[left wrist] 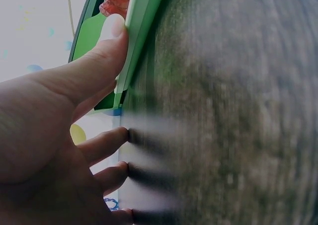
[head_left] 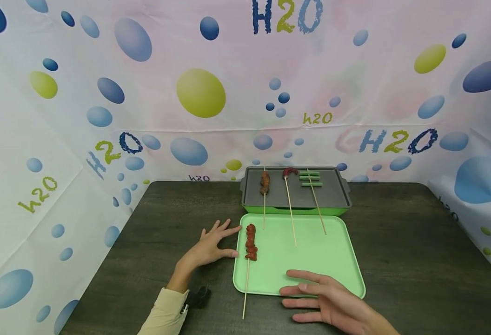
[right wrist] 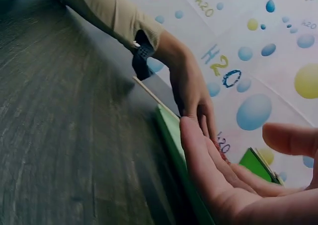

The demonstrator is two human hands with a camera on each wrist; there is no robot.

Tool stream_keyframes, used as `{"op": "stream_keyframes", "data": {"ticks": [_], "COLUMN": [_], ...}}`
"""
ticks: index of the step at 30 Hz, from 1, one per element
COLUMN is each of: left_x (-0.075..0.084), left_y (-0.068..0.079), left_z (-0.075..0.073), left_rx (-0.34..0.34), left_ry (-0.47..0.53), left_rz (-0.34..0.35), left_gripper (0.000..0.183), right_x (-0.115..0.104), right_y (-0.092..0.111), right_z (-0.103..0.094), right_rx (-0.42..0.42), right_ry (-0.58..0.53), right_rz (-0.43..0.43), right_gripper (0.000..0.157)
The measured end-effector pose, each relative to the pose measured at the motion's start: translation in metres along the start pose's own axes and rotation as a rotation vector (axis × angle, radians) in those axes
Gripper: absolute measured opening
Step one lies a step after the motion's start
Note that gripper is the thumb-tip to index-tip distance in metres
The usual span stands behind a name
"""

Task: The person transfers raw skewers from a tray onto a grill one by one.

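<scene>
A light green tray [head_left: 270, 270] lies on the table with a skewer of red meat chunks [head_left: 250, 244] along its left side, its stick reaching past the front edge. My left hand [head_left: 207, 246] is at the tray's left edge, thumb and index finger stretched to the rim. In the left wrist view the thumb [left wrist: 114, 29] lies against the rim, while the other fingers are spread near the tabletop. My right hand [head_left: 333, 302] is at the tray's front right edge, its fingers extended and spread, with nothing held.
Behind the tray stands a green-sided grill pan [head_left: 333, 190]. Across it lie skewers of brown meat [head_left: 264, 182], a curled dark red piece [head_left: 289, 172] and green sticks [head_left: 311, 184], their ends overhanging the tray. A patterned curtain [head_left: 237, 83] backs the dark table [head_left: 396, 242].
</scene>
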State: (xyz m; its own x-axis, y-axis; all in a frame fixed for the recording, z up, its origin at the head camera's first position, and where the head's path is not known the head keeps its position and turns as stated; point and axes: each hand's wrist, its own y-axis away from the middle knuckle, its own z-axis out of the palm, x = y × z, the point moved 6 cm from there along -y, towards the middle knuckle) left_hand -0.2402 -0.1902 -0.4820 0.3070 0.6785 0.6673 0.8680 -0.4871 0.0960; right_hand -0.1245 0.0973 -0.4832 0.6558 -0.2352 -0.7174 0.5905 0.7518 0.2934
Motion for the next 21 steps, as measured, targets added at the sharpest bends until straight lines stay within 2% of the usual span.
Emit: {"op": "stream_keyframes", "data": {"ticks": [8, 21], "left_x": [-0.001, -0.002], "left_y": [0.0, 0.0], "left_z": [0.0, 0.0], "left_rx": [0.007, 0.005], "left_ry": [-0.005, 0.0], "left_rz": [0.001, 0.006], "left_gripper": [0.076, 0.075], "right_x": [0.014, 0.027], "right_y": [-0.019, -0.053], "right_z": [0.017, 0.037], "right_rx": [-0.075, -0.041], "right_ry": [-0.007, 0.011], "right_rz": [0.022, 0.039], "right_gripper": [0.06, 0.067]}}
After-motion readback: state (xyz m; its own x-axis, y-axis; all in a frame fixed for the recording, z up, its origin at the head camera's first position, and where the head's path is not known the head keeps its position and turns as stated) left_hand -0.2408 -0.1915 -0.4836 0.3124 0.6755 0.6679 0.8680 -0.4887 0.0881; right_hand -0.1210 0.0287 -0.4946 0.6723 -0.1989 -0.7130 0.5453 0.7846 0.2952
